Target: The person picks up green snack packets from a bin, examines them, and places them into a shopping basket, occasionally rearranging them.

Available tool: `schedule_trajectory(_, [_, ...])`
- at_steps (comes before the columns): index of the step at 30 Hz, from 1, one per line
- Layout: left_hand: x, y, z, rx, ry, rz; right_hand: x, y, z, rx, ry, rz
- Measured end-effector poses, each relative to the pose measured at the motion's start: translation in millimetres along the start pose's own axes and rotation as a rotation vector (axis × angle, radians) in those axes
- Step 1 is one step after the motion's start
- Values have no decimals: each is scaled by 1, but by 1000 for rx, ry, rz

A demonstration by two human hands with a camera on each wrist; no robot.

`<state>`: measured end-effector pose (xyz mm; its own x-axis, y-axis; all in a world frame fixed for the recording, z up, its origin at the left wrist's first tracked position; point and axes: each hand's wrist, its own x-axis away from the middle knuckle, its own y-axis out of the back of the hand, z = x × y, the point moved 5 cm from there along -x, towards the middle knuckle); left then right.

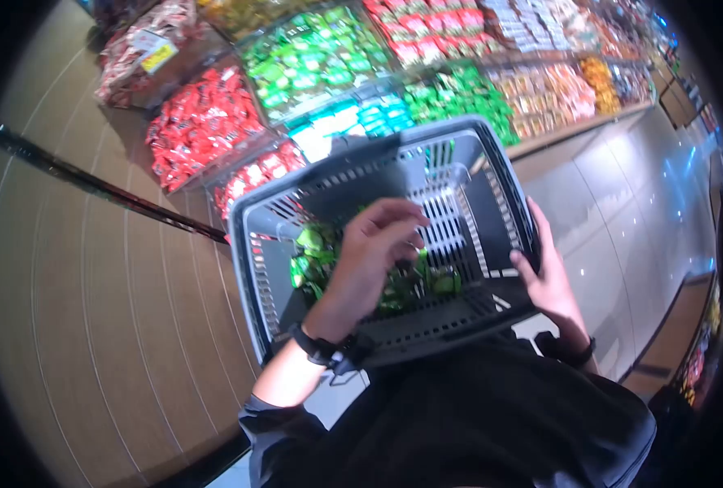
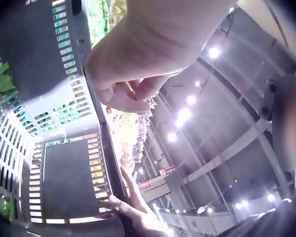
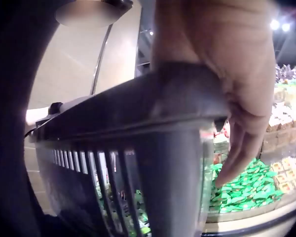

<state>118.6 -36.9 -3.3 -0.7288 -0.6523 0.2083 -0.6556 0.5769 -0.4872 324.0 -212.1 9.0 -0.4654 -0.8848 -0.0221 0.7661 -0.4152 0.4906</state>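
A grey plastic shopping basket with slotted walls is held in front of the body, tilted in the head view. Inside lie several green-wrapped sweets, partly covered by my left forearm. Over the basket's opening is my left hand, its fingers loosely bent and the thumb close to the index finger; nothing shows between them. My right hand grips the basket's right rim, thumb on the inner side. In the right wrist view that hand wraps over the dark rim, fingers hanging down outside.
Bins of wrapped sweets run along the far side: red packets, bright green ones and darker green ones. A black rail crosses the brown lined surface at left. Shiny tiled floor lies right.
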Motion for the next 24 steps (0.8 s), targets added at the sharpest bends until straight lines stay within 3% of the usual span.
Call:
schedule_trajectory(1, [3,-1,-5,-21,-9,-32,-2,0,-13,-5,85,-73])
schedule_trajectory(6, [-3,28,-16,9,-58,-126,-3,4,-17,-13,11,-104])
schedule_trajectory(8, [-6,40,-17,154,-42,-174,-3,2,-22,-57,7,-101])
schedule_trajectory(18, [-8,41,-10,179,11,-215,-4,1,-28,-258,-90,-94])
schedule_trajectory(24, [-13,38,-7,164,26,-198,-4,1,-39,-289,-56,-109])
